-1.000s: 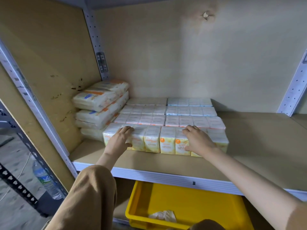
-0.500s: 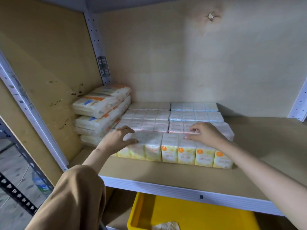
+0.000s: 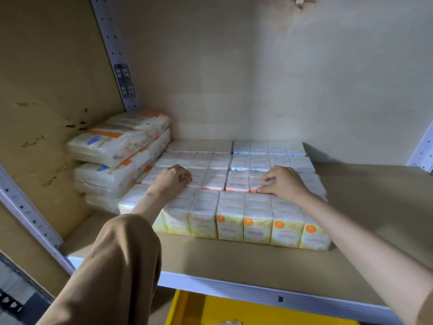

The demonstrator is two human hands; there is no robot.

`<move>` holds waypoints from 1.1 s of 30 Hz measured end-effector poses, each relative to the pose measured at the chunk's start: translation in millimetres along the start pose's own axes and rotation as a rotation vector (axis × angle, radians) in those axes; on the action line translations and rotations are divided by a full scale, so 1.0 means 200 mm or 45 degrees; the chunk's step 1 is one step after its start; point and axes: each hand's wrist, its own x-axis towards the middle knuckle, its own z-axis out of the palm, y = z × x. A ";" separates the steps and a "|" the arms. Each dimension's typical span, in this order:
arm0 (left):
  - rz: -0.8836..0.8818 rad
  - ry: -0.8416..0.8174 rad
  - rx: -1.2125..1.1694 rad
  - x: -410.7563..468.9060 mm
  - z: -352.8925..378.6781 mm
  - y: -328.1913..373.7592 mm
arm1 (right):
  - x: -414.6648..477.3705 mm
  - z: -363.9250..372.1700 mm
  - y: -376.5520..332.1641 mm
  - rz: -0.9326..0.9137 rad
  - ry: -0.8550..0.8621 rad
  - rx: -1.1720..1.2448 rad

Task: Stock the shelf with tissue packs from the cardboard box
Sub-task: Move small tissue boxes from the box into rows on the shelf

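Small wrapped tissue packs lie in rows on the wooden shelf (image 3: 234, 259). The front row (image 3: 257, 221) is yellow with orange dots. Behind it sits a pinkish row (image 3: 215, 179), then bluish packs (image 3: 269, 148) at the back right. My left hand (image 3: 172, 180) rests on the pinkish row's left part with its fingers curled; whether it grips is unclear. My right hand (image 3: 282, 182) lies on the same row further right, fingers apart, fingertips at the seam with the front row. The cardboard box is out of view.
A stack of larger tissue bundles (image 3: 117, 148) fills the shelf's left corner by the metal upright (image 3: 117, 55). Bare shelf board (image 3: 375, 195) stretches to the right of the packs. A yellow bin (image 3: 199, 310) sits below the shelf. My bent knee (image 3: 112, 266) is at the front left.
Both hands have moved from the front yellow row back onto the second row. The front row sits straighter and closer to the rows behind. The camera has moved closer.
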 end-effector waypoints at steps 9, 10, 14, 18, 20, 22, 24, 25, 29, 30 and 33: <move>-0.041 0.002 0.025 0.05 -0.06 0.00 | 0.09 -0.02 -0.03 -0.030 -0.115 0.100; -0.053 0.020 0.020 0.07 -0.07 0.01 | 0.11 -0.04 -0.02 -0.026 -0.078 0.131; -0.005 0.131 0.011 0.15 -0.03 0.02 | 0.22 -0.04 0.03 0.018 0.147 0.056; 0.088 0.109 0.052 0.26 0.04 0.01 | 0.31 0.00 0.06 0.063 0.119 -0.042; 0.097 0.048 0.098 0.29 0.06 0.00 | 0.33 0.01 0.07 0.071 0.111 -0.046; 0.074 -0.013 0.115 0.31 0.09 -0.02 | 0.35 0.02 0.07 0.075 0.106 -0.026; 0.040 -0.019 0.120 0.32 0.10 -0.04 | 0.36 0.02 0.06 0.084 0.098 -0.012; 0.031 -0.017 0.128 0.33 0.10 -0.04 | 0.36 0.03 0.06 0.089 0.094 -0.016; 0.008 -0.050 0.153 0.32 0.09 0.00 | 0.36 0.02 0.04 0.110 0.062 -0.042; -0.002 -0.063 0.156 0.31 0.07 0.02 | 0.35 0.01 0.04 0.115 0.049 -0.032; -0.009 -0.054 0.162 0.26 0.01 0.08 | 0.31 -0.04 0.01 0.089 0.045 -0.009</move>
